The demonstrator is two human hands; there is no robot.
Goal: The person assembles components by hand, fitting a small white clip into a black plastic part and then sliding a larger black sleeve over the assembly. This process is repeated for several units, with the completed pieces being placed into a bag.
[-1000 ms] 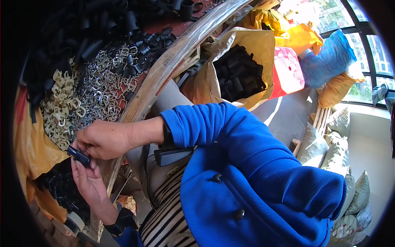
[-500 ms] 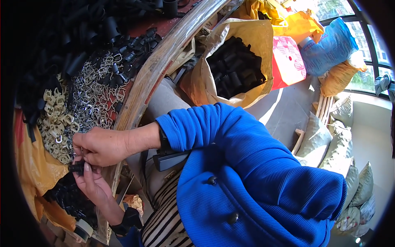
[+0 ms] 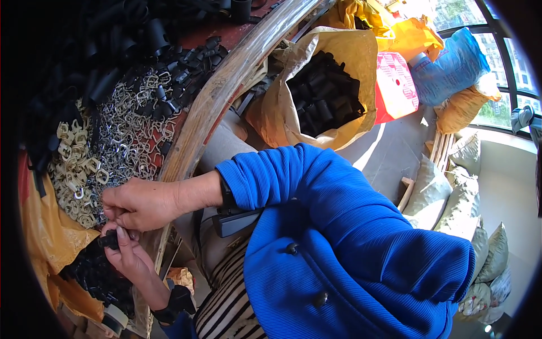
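The left hand is clamped on a small black part, thumb laid over it, at the near edge of the worktop, just beside the pile of beige loops. The right hand meets it from above, fingertips drawn together at the part's upper end; whether they pinch a smaller piece cannot be told, as the knuckles cover the contact.

For good results, keep the left thumb firm so that the part does not roll, align both hands before applying force, and press with the right fingertips only.

Compared with the frame one second earlier, the part no longer lies lengthwise across the left fingers: only a short stub shows, and the left thumb now covers it.
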